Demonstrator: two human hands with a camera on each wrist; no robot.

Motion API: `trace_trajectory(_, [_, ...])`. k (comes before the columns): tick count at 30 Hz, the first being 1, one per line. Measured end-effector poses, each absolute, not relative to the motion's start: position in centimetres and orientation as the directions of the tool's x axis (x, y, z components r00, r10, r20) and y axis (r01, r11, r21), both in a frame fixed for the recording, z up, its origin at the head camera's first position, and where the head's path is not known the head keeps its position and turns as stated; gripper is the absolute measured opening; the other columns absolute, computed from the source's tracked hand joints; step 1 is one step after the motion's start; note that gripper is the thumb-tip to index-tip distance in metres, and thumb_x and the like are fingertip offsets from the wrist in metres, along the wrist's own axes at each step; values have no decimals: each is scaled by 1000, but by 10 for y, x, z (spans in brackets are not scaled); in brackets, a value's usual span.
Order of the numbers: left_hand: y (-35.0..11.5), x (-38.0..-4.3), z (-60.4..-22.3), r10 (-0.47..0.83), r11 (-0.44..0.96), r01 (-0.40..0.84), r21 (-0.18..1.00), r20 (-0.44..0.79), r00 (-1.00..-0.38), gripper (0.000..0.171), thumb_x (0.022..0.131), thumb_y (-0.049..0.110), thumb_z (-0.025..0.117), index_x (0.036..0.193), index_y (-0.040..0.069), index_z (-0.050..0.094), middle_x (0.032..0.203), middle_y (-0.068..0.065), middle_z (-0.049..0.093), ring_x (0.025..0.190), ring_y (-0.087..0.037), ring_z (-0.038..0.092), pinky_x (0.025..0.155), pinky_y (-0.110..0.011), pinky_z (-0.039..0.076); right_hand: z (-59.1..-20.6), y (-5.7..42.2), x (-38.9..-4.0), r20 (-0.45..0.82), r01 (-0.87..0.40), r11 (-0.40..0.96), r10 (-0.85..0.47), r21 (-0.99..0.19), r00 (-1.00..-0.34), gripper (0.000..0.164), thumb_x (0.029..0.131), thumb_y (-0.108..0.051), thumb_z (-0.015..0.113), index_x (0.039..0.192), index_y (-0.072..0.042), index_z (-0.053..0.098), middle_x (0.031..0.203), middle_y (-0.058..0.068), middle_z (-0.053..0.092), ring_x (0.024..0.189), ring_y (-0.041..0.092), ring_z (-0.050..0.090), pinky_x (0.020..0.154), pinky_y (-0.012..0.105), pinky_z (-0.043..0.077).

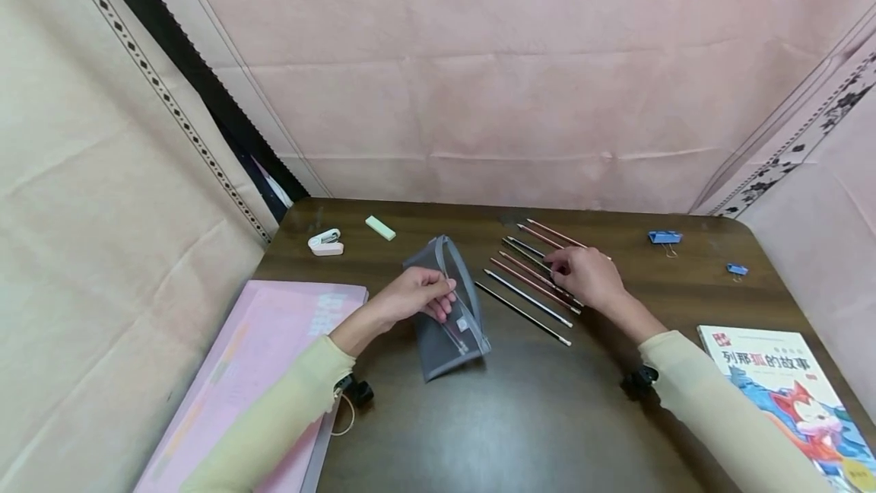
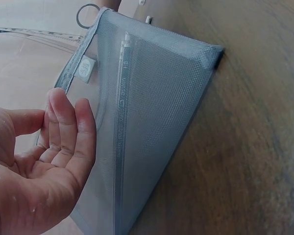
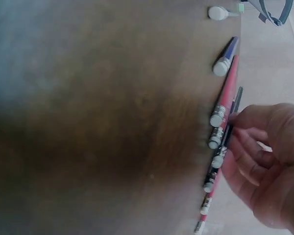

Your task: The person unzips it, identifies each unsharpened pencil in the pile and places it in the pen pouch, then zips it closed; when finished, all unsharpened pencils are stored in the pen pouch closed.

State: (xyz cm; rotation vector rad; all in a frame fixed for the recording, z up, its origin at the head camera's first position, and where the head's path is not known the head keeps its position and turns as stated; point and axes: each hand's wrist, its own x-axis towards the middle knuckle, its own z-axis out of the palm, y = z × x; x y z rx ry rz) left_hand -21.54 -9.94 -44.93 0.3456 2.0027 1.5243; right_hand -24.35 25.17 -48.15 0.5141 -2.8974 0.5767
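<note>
My left hand (image 1: 420, 295) pinches the zipped edge of a grey mesh pencil pouch (image 1: 434, 356), which stands tilted with its mouth apart. Through the mesh a pencil (image 2: 121, 107) shows inside. To the pouch's right, several pencils lie slantwise in a row, among them a blue-grey pencil (image 1: 527, 297) and a black pencil (image 1: 522, 313) nearest the pouch. Over the row, my right hand (image 1: 587, 274) has thumb and fingertips pinched on a dark pencil (image 3: 225, 141). Red pencils (image 3: 227, 93) lie beside it, their white eraser ends toward me.
A white stapler (image 1: 325, 243) and a pale green eraser (image 1: 380, 227) lie at the back left. Left of the pouch is a large pink folder (image 1: 274, 333). Two blue binder clips, one larger (image 1: 664, 236), one smaller (image 1: 737, 269), sit behind a picture book (image 1: 787, 386) at right.
</note>
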Motion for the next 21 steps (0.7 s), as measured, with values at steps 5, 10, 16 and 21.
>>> trace_trajectory(5, [-103, -216, -445, 535, 309, -150, 939, -302, -789, 33, 96, 35, 57, 99, 2, 63, 87, -10, 66, 74, -19, 68, 79, -35, 60, -467, 246, -250, 295, -422, 826, -326, -373, -898, 41, 80, -15, 69, 121, -14, 65, 81, -8, 65, 67, 8, 56, 59, 27, 44])
trace_trajectory(10, [-103, -215, -444, 537, 297, -171, 940, -312, -784, 32, 96, 33, 58, 100, 1, 63, 86, -10, 67, 72, -19, 69, 77, -37, 61, -447, 235, -245, 403, -499, 763, -340, -411, -850, 44, 79, -13, 68, 122, -20, 63, 85, -10, 58, 71, 7, 54, 58, 25, 45])
trace_trajectory(16, [-100, -215, -442, 545, 294, -179, 939, -319, -775, 32, 96, 31, 58, 99, 0, 63, 83, -11, 68, 70, -19, 70, 75, -38, 61, -422, 215, -231, 471, -531, 632, -282, -565, -836, 45, 80, -7, 67, 122, -23, 60, 95, -9, 59, 75, 5, 59, 57, 26, 54])
trace_trajectory(21, [-98, -215, -441, 559, 298, -173, 939, -319, -765, 32, 96, 31, 58, 99, 0, 63, 83, -11, 68, 72, -20, 70, 76, -38, 61, -410, 196, -221, 381, -456, 477, -250, -752, -890, 46, 81, 0, 65, 121, -22, 60, 101, -2, 64, 81, 12, 64, 59, 27, 55])
